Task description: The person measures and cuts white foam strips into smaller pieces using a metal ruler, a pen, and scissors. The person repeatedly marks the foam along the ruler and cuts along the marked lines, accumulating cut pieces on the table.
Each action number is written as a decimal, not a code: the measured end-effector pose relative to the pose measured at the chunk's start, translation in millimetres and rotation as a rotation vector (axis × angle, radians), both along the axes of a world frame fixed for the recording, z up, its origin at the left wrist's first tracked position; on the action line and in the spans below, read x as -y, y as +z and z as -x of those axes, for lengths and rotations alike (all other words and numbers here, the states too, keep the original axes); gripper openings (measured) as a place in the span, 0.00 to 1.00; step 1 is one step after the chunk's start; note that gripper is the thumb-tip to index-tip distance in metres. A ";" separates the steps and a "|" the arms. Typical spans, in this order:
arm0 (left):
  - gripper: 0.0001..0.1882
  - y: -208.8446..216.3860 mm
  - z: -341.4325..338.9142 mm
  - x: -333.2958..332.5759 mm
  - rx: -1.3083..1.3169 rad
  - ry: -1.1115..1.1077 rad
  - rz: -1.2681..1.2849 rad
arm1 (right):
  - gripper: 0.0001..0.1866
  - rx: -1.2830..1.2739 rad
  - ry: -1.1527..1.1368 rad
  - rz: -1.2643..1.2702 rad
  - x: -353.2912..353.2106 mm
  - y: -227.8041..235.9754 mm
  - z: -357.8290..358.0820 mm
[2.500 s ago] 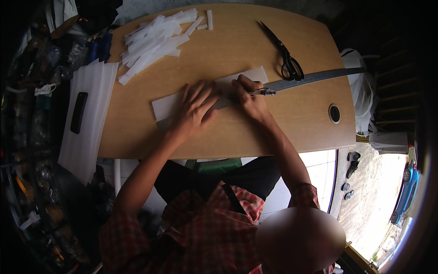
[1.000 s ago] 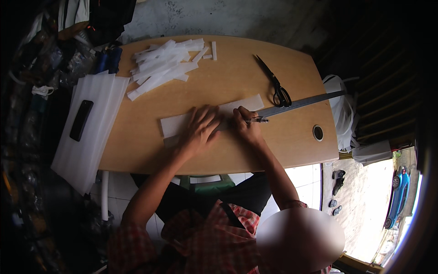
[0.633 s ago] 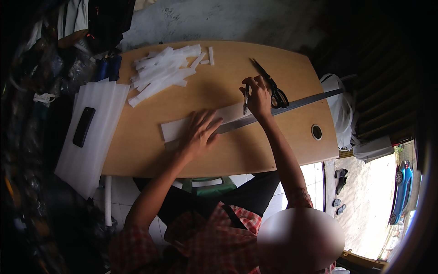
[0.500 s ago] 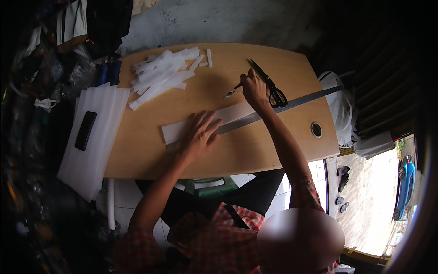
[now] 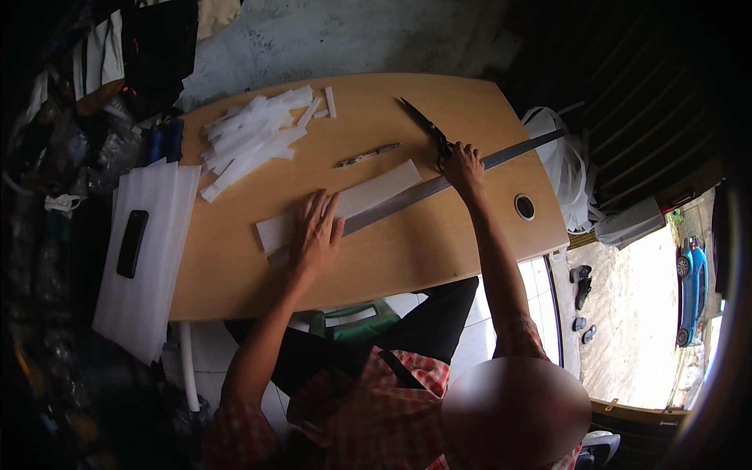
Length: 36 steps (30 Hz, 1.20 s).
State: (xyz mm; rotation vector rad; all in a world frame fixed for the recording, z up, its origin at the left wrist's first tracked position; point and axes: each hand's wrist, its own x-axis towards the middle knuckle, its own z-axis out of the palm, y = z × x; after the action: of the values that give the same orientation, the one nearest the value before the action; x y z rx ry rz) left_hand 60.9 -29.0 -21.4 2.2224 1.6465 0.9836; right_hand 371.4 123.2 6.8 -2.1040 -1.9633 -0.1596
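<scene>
My left hand (image 5: pixel 318 235) lies with its fingers spread over a white foam strip (image 5: pixel 384 188) and the near end of a long metal ruler (image 5: pixel 415 197). The strip lies along the ruler's far edge. My right hand (image 5: pixel 465 167) is closed over the handles of black scissors (image 5: pixel 424 119), hiding most of them. The blades still rest on the wooden table (image 5: pixel 392 270), pointing away to the left. A pen (image 5: pixel 366 155) lies on the tabletop just beyond the strip.
A loose pile of cut white foam strips (image 5: pixel 251 133) sits at the far left. White foam sheets (image 5: pixel 168 235) with a black phone (image 5: pixel 133 244) on top overhang the table's left edge. Past the right edge hangs a white bag (image 5: pixel 576 180). A round hole (image 5: pixel 524 207) pierces the tabletop.
My right hand has let go of the pen, which now lies on the table, and has moved toward me onto the scissors' handles. My left hand stays on the strip. The view has shifted slightly.
</scene>
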 end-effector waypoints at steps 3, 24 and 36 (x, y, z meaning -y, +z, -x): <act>0.24 5.7 -0.2 -2.2 -0.026 -0.023 -0.072 | 0.23 -0.026 0.078 0.107 -8.2 -4.1 -12.4; 0.16 115.0 46.4 -11.8 0.292 0.011 0.120 | 0.47 -1.536 0.512 0.614 181.6 31.1 10.3; 0.13 128.4 35.9 20.6 0.649 -0.045 0.346 | 0.36 -1.215 0.713 0.641 275.5 22.4 56.5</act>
State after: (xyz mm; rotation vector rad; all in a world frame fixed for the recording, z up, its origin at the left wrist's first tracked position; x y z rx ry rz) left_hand 24.9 -49.6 107.0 1.4912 1.3299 1.1428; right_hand 314.9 -152.3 29.1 -0.9912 -1.7805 1.6021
